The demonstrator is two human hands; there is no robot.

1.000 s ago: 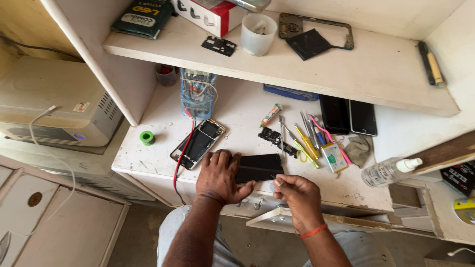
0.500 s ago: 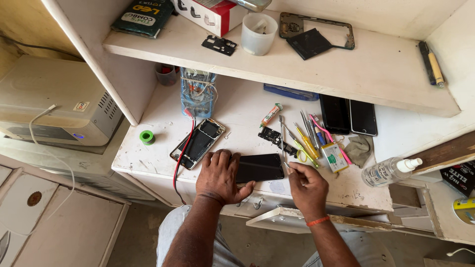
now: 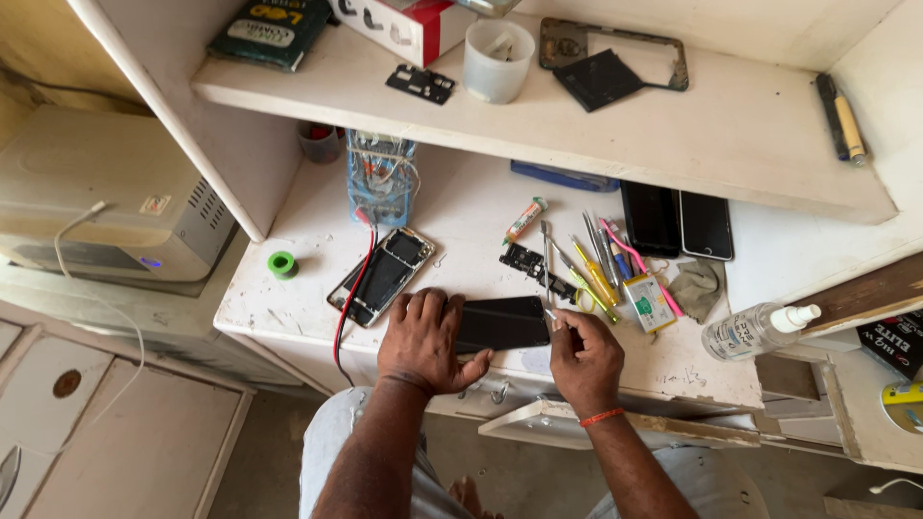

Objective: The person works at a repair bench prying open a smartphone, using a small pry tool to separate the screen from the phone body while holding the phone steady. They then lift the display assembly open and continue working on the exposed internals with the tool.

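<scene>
Starting at the left of my white workbench [image 3: 288,308], a green tape roll [image 3: 283,263] sits near the edge, and at about two o'clock from it lies an opened phone frame [image 3: 383,274] with a red wire [image 3: 354,288] running across it. My left hand [image 3: 423,338] rests palm down, fingers together and flat, pressing the left end of a dark phone screen [image 3: 505,323]; the screen sticks out from under my fingers toward three o'clock. My right hand [image 3: 585,359] meets the screen's right edge, fingers pinched on a thin metal tool [image 3: 546,274] whose tip touches the screen's upper right corner. At twelve to one o'clock from that hand lie assorted tools [image 3: 601,274], and further right, a clear bottle [image 3: 755,330].
</scene>
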